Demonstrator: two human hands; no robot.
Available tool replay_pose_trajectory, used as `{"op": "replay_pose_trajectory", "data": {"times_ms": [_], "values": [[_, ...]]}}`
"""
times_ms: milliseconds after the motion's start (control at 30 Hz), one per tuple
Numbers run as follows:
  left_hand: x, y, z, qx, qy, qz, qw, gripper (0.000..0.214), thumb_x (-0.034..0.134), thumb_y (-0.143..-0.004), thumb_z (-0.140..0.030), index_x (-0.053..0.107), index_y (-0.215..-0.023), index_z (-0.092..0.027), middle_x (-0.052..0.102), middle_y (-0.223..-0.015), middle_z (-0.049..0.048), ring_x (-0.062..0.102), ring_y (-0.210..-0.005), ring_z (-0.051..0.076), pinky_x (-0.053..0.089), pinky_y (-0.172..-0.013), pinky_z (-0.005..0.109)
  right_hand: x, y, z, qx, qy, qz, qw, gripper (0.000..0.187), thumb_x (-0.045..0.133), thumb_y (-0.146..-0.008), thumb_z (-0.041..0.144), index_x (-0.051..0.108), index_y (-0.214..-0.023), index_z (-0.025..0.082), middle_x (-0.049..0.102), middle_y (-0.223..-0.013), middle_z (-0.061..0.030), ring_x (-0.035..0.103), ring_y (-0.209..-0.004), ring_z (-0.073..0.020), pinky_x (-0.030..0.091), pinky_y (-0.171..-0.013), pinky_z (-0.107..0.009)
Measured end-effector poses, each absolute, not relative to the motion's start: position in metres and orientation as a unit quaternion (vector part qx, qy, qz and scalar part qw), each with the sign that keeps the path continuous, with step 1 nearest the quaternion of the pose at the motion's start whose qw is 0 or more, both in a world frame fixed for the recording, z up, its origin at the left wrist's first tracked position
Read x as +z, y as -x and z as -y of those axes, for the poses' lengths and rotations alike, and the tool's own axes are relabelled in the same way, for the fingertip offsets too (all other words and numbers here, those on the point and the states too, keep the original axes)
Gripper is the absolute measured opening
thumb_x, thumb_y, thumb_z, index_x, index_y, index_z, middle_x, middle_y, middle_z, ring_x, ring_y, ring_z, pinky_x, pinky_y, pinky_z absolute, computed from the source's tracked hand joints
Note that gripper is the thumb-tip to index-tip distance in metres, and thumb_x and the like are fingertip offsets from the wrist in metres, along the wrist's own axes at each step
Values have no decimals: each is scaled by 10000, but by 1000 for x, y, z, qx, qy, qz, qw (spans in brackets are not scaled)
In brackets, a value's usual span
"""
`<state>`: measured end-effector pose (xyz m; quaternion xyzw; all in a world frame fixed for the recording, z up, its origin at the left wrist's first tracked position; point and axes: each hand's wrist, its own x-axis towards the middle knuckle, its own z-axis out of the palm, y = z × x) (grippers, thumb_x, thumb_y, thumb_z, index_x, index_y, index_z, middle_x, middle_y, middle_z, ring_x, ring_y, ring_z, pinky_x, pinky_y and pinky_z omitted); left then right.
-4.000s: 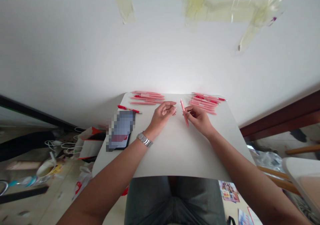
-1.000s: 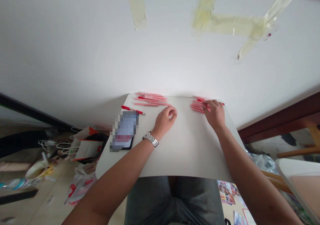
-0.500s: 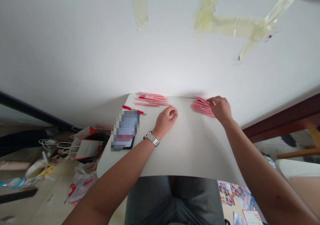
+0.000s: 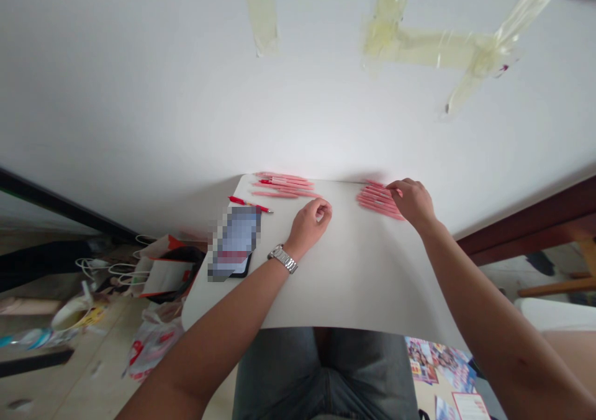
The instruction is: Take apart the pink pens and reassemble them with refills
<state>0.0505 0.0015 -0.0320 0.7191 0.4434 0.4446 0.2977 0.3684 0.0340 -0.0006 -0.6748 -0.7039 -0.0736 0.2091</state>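
My left hand (image 4: 311, 224), with a metal watch (image 4: 283, 258) on its wrist, rests curled on the white table (image 4: 354, 283), and I see nothing in its fingers. Just beyond it lies a loose group of slim pink pens (image 4: 284, 186), one showing a redder end. At the right group of pink pens (image 4: 379, 202), lying side by side, my right hand (image 4: 412, 201) pinches the end of one of the upper pens between thumb and forefinger. The hand hides some of the right ends of this group.
A red pen (image 4: 250, 205) lies beside a phone (image 4: 239, 269) with a blurred-out screen, at the table's left. The wall (image 4: 326, 109) meets the table's far edge. Bags (image 4: 161, 277) and a cup (image 4: 72, 314) stand on the floor at left. Printed sheets (image 4: 440, 367) show below right.
The fingertips of my right hand have shifted very slightly at the top of the right group, where a red part no longer shows. My left hand keeps its place.
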Motion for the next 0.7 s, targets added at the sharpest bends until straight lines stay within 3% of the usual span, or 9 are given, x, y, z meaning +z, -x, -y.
{"op": "replay_pose_trajectory", "data": {"times_ms": [300, 467, 700], "values": [[-32, -50, -2, 443, -718, -445, 299, 77, 594, -975, -256, 659, -998, -221, 749, -995, 30, 700, -905, 169, 555, -899, 312, 0, -350, -23, -83, 633, 716, 281, 215, 562, -960, 246, 762, -1035, 220, 737, -997, -110, 630, -911, -274, 462, -780, -372], [-33, -50, -2, 442, -718, -445, 301, 80, 600, -971, -255, 660, -1011, -220, 748, -1004, 31, 704, -915, 170, 557, -904, 310, 2, -316, -15, -13, 601, 724, 337, 146, 594, -968, 333, 675, -944, 214, 698, -866, -65, 604, -741, -204, 420, -671, -316], [-32, -49, -2, 440, -719, -442, 306, 91, 594, -981, -278, 665, -1004, -225, 753, -995, 26, 710, -917, 166, 558, -911, 301, -13, -274, -7, 56, 582, 741, 330, 218, 594, -955, 348, 543, -785, 221, 612, -722, -7, 510, -628, -155, 333, -605, -287]]}}
